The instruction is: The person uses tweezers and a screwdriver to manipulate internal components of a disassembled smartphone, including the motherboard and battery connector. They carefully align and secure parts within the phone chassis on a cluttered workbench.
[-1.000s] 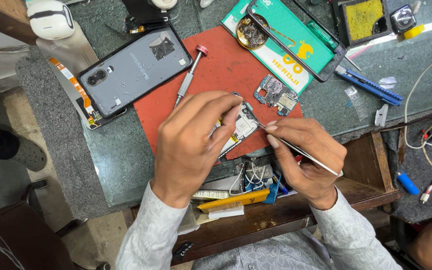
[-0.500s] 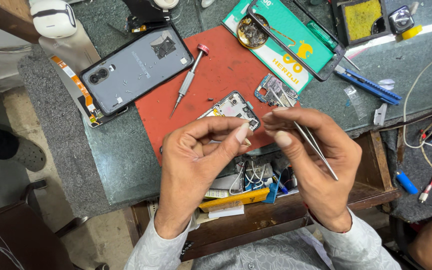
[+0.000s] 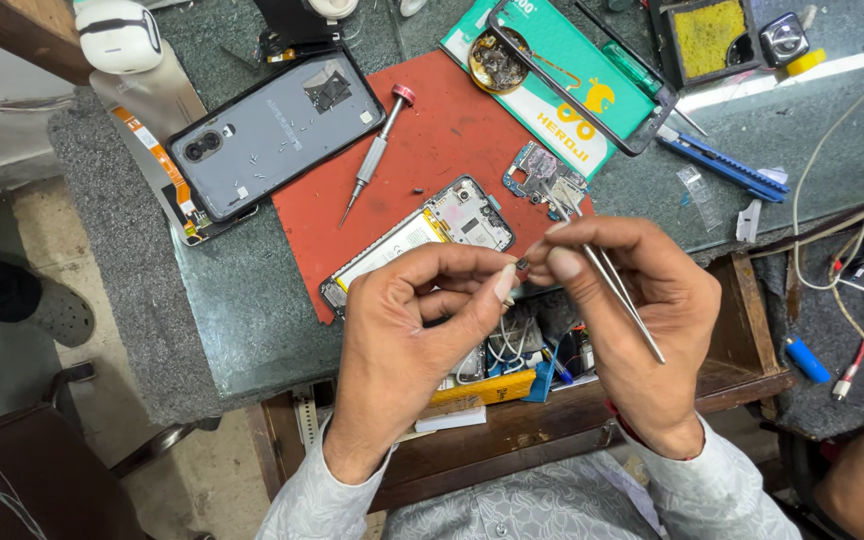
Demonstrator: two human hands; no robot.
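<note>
The left hand point(image 3: 422, 330) is curling almost closed, its thumb and forefinger pinching a tiny dark part point(image 3: 521, 265) raised above the bench edge; the right hand point(image 3: 632, 320) is closing round slim metal tweezers point(image 3: 620, 300), fingertips meeting the same tiny part. Below the hands an opened phone frame point(image 3: 422, 240) is lying on a red work mat point(image 3: 452, 130), a small screwdriver point(image 3: 377, 155) resting on the mat beside it, a small circuit board point(image 3: 542, 175) sitting at the mat's right edge; the mat is covering part of a dark green stone bench top point(image 3: 242, 320); a grey phone back cover point(image 3: 272, 130) is lying at the mat's left. An open wooden drawer point(image 3: 552, 420) crammed with cables is standing under the wrists; a bare floor point(image 3: 12, 290) is showing at left.
</note>
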